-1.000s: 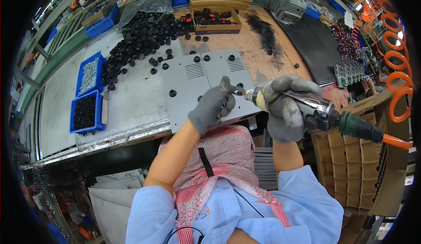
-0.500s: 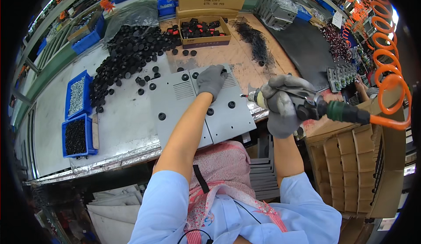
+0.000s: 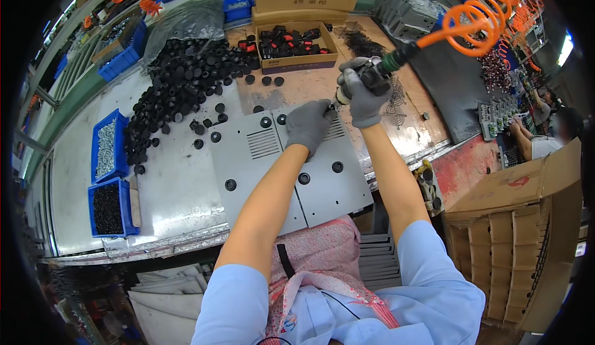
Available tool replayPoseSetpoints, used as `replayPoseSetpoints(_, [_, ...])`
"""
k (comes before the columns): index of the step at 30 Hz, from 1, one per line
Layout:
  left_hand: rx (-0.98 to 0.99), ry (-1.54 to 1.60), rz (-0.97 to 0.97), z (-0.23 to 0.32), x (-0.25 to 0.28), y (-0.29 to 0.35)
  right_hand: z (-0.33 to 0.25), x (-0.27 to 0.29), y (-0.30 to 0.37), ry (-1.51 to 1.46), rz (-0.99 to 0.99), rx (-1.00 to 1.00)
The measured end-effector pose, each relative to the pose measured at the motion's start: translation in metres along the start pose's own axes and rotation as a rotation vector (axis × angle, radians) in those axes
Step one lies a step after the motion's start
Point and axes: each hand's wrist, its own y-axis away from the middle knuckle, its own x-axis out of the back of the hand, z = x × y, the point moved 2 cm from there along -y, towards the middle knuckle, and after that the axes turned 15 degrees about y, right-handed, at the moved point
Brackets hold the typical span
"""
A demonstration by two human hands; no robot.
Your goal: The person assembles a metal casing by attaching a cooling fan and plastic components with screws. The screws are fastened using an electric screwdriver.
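Two grey sheet-metal panels (image 3: 257, 174) with slotted vents lie side by side at the table's front edge. Black round rubber feet (image 3: 304, 178) sit near their corners. My left hand (image 3: 308, 125), in a grey glove, is closed at the far right corner of the right panel, its fingertips pinching a black rubber foot that they mostly hide. My right hand (image 3: 364, 94), also gloved, is wrapped round an air screwdriver (image 3: 375, 77), held tilted. Its tip points down at the left fingertips; whether it touches a screw is hidden.
A heap of black rubber feet (image 3: 176, 75) spreads to the left. Blue bins hold silver screws (image 3: 106, 150) and black screws (image 3: 108, 210). A carton of black-and-red parts (image 3: 297, 65) stands behind. An orange coiled hose (image 3: 465, 29) runs to the screwdriver. Another person (image 3: 545, 140) sits far right.
My right hand has swung the screwdriver left and away from me, from beside the panels to the left fingertips. The hose followed. My left hand stays at the panel's far corner.
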Motion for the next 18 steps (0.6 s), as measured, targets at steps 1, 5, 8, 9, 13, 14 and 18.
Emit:
replayPoseSetpoints(1, [0.04,0.0,-0.012,0.001,0.0,-0.001,0.006,0.001,-0.002,-0.005,-0.031,-0.035])
replayPoseSetpoints(5, [0.018,-0.073,-0.018,-0.001,0.0,-0.002,0.013,-0.004,-0.008,-0.054,-0.029,-0.05])
replayPoseSetpoints(8, [0.051,-0.087,-0.052,0.001,0.003,-0.005,0.02,-0.007,-0.009,-0.032,-0.092,-0.093])
replayPoseSetpoints(9, [0.062,-0.088,-0.064,0.001,0.002,-0.005,0.02,-0.007,-0.008,-0.026,-0.1,-0.144])
replayPoseSetpoints(13, [0.049,-0.07,-0.058,0.001,0.0,-0.007,0.02,-0.007,-0.01,-0.085,-0.076,-0.107])
replayPoseSetpoints(14, [0.044,-0.072,-0.055,0.001,0.0,-0.008,0.017,-0.007,-0.01,-0.091,-0.073,-0.085])
replayPoseSetpoints(18, [-0.033,-0.074,0.006,-0.01,-0.002,-0.005,-0.017,-0.003,0.005,-0.137,-0.022,-0.139])
